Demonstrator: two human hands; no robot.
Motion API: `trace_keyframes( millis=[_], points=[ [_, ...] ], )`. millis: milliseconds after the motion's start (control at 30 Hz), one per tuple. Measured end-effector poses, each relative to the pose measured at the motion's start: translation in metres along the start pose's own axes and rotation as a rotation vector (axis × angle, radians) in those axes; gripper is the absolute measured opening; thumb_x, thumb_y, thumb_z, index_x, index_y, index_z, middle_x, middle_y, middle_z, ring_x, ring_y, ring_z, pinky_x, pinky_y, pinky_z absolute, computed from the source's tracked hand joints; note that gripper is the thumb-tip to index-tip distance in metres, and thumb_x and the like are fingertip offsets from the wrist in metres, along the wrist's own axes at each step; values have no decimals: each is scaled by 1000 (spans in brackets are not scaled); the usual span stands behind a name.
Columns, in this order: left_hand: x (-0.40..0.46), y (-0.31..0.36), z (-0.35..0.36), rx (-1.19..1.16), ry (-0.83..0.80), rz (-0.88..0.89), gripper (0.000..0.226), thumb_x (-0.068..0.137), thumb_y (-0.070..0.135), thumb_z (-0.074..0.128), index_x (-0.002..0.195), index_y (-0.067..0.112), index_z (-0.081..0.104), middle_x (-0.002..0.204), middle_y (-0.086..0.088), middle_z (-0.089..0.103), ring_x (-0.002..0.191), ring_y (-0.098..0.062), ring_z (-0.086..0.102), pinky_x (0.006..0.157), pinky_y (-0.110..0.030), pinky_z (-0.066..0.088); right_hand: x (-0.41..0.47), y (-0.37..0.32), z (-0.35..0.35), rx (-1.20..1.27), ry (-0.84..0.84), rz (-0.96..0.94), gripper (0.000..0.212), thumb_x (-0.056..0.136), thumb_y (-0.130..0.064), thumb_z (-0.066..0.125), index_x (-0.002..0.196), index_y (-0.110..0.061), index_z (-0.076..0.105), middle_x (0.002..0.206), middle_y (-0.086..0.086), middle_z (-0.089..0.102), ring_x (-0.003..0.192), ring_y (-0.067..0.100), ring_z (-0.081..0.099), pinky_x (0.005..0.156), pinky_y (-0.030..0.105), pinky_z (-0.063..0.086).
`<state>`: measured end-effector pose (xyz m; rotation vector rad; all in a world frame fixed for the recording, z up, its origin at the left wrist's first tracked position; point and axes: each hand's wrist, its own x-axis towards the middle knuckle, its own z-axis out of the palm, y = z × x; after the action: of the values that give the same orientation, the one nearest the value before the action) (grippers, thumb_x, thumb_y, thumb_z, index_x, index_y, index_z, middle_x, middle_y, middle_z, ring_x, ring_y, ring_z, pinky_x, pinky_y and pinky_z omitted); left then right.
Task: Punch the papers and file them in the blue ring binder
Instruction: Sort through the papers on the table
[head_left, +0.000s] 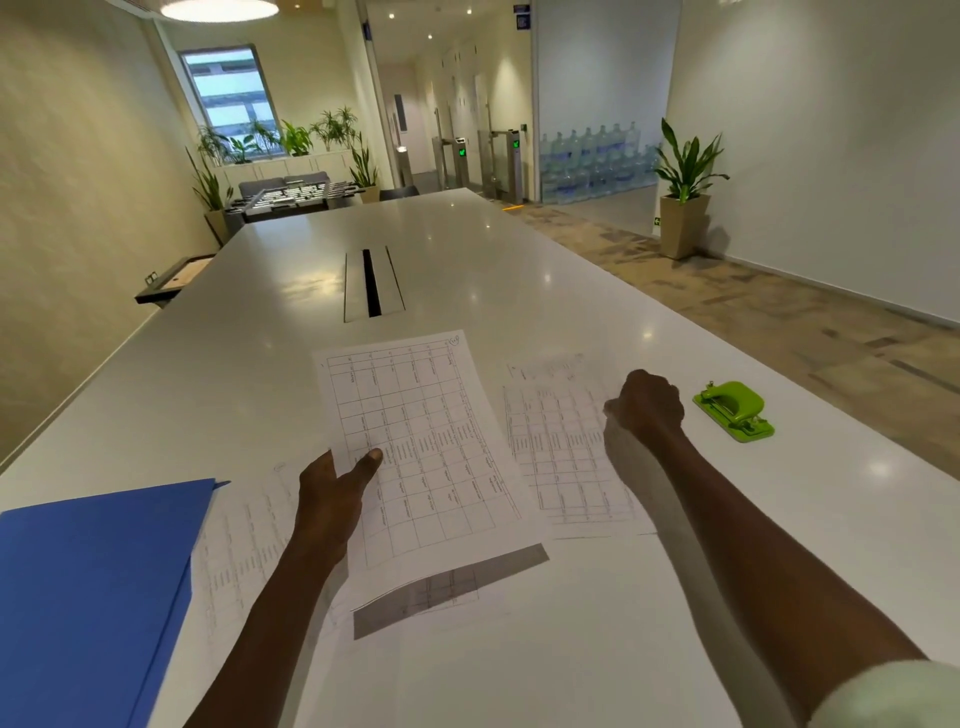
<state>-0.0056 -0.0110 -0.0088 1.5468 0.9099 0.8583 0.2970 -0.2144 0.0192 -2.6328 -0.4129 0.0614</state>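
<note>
My left hand (332, 488) pinches one sheet (415, 447) up for punching; my right hand (647, 405), fisted, seems to pin another paper (561, 467).

There is just one camera, and it sits on the person's head, so it looks forward and down from high up. It is close to the near end of the long white worktop (467, 249), where both forearms reach in from the bottom edge and the hands look big. The picture is very wide, so it also takes in the far end of the worktop and the room beyond, which look small and bent.
</note>
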Motion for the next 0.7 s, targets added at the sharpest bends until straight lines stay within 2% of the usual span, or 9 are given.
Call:
trace_keyframes(
  millis=[100,167,367,467,567,700],
  points=[
    [1,0,0,6,3,3,41,89,26,69,128,14,60,109,5,67,103,-21,63,89,-35,50,2,8,6,-156,-49,69,75,72,-57,73,119,-2,53,130,25,45,122,39,40,96,44,40],
    [1,-1,0,4,2,4,41,90,26,68,128,15,60,107,6,67,101,-19,63,86,-32,50,2,9,8,-202,-78,80,83,68,-63,73,120,-2,52,129,25,44,121,38,40,95,43,41],
    [-1,-2,1,0,-2,7,41,90,25,68,128,14,60,108,6,66,99,-17,63,83,-29,50,12,5,-5,-204,-170,122,70,67,-58,77,110,-6,58,119,18,54,114,36,46,82,39,44],
    [-3,-3,1,-7,-11,2,41,90,25,68,128,15,60,110,4,68,100,-18,64,84,-30,51,12,8,-6,-188,-204,109,76,62,-63,77,107,-7,56,115,15,58,113,35,49,83,38,41],
    [-3,-3,-1,-9,-4,-8,42,90,26,67,129,14,59,114,1,68,103,-22,64,90,-36,51,9,10,-4,-161,-166,91,85,61,-61,79,117,-4,51,121,16,56,117,37,47,89,41,42],
    [-1,-2,-3,-11,11,-6,42,90,26,68,129,13,59,117,-2,68,106,-23,63,91,-36,50,7,10,-3,-88,-139,96,103,56,-56,85,126,4,40,126,21,53,122,39,47,96,47,45]
  ],
)
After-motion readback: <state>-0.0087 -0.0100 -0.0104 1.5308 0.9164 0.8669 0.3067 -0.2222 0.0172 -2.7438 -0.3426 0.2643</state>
